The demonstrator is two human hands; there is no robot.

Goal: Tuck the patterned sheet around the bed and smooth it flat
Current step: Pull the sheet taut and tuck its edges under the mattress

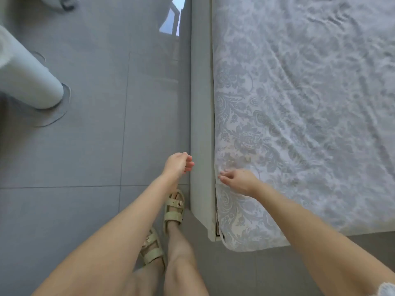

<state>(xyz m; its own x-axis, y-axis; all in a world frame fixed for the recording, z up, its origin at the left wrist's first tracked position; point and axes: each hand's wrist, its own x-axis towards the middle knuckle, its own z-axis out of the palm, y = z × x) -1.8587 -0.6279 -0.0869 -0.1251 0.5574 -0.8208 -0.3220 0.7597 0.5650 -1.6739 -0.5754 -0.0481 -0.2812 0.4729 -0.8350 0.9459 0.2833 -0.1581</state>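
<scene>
- Patterned sheet (299, 103): wrinkled, covering bed, edge tucked beside grey bed frame (202, 124).
- Right hand (239, 181): fingers loosely curled on sheet edge; grip unclear.
- Left hand (178, 163): fingers half-curled, empty, at 9 o'clock of frame.
- Sandals (174, 208): on floor.

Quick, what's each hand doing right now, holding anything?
Left hand: loosely curled, empty, hovering beside the bed frame.
Right hand: fingers at the edge of the patterned sheet; whether it grips the fabric cannot be told.
</scene>
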